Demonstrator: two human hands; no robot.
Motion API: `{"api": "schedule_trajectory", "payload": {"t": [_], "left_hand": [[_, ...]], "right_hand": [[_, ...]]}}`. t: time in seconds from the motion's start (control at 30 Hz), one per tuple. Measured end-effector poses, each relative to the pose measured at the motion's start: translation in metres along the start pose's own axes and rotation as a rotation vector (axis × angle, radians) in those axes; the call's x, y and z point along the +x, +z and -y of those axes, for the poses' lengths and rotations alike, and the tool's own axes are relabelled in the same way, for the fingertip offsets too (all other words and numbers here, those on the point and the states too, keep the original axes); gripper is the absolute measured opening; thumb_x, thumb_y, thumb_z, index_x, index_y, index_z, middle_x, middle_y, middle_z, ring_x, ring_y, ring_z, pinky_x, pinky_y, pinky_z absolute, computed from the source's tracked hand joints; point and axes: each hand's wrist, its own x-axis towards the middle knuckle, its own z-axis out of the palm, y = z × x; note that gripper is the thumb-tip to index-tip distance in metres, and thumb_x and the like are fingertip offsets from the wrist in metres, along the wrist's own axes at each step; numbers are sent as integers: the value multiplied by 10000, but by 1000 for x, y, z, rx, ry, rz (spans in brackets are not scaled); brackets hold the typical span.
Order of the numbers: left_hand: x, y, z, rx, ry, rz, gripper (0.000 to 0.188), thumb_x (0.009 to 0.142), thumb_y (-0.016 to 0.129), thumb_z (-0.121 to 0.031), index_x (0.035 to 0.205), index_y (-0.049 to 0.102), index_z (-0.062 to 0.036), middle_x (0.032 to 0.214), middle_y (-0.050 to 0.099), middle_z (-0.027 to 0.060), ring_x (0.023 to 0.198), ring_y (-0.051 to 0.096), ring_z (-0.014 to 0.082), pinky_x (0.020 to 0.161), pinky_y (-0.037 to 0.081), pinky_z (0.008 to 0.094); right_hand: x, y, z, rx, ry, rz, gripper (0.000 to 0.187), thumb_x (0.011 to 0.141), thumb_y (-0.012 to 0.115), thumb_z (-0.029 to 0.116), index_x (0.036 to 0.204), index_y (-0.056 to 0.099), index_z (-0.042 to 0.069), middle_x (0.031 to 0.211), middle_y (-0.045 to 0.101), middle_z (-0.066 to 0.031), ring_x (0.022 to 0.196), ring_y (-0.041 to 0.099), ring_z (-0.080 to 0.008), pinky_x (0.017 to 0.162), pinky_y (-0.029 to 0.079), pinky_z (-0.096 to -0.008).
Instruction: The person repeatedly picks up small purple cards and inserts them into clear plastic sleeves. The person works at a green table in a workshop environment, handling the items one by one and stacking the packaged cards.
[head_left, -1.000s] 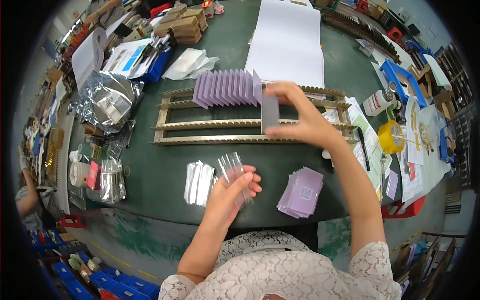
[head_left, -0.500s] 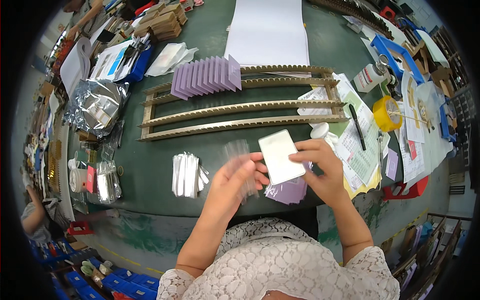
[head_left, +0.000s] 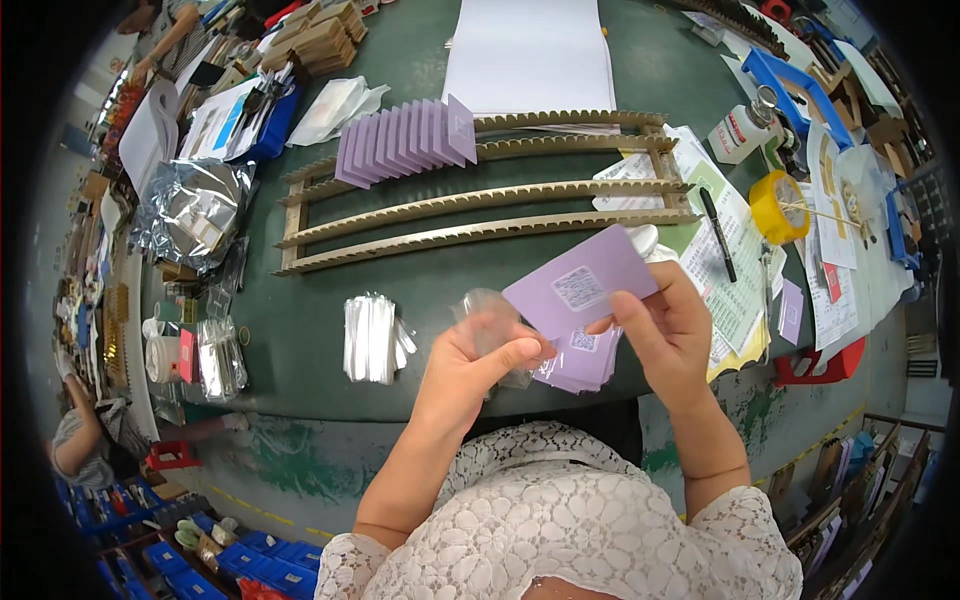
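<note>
My right hand [head_left: 672,335] pinches a purple card [head_left: 572,262] by its right end, and the side with a pale square code faces up. Closed on a clear plastic sleeve [head_left: 484,305], my left hand [head_left: 462,365] is close to the card's lower left corner; whether it touches the card I cannot tell. Beneath the hands lies a pile of similar purple cards [head_left: 583,368], partly covered. To the left is a stack of clear sleeves [head_left: 369,340]. Beyond, a long toothed metal rack [head_left: 470,232] holds several purple cards [head_left: 405,143] upright at its left end.
Printed papers [head_left: 735,285] with a black marker [head_left: 718,236] lie on the right, near a yellow tape roll [head_left: 779,207] and a white bottle [head_left: 741,134]. White sheets [head_left: 530,60] lie behind the rack. A silvery bag [head_left: 193,215] sits left. Another person [head_left: 90,440] is at far left.
The card in my right hand has turned from its cream side to its purple coded side and moved slightly up and right. The sleeve stays in my left hand.
</note>
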Motion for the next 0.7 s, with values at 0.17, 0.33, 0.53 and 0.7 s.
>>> {"api": "schedule_trajectory", "payload": {"t": [0.17,0.33,0.53,0.7], "left_hand": [[-4,-1,-5,-89,-115,5,204,854,678,-166,945,633,11,933,676,147,852,675,244,758,543,340],[-3,-5,0,-122,-144,-11,223,871,660,-185,964,640,17,944,678,151,843,679,232,756,550,327],[-4,2,3,-90,-145,-37,272,857,669,-205,998,644,26,886,682,140,793,682,215,713,553,299],[-4,-5,-2,-86,-127,-31,165,875,657,-146,965,629,-11,928,680,122,843,681,212,768,545,310]], "right_hand": [[-1,-3,-4,-39,82,52,137,915,572,76,996,544,-32,875,640,-71,764,664,-129,667,511,-239],[-5,-3,-4,-24,131,46,136,917,568,76,992,541,-35,866,636,-74,764,663,-135,667,512,-239],[-5,-2,-4,-83,94,52,132,914,574,80,973,550,-35,856,648,-81,751,660,-128,649,494,-232],[-2,-10,2,-140,215,136,144,903,585,94,982,563,-25,752,655,-67,724,641,-105,644,480,-228]]}}
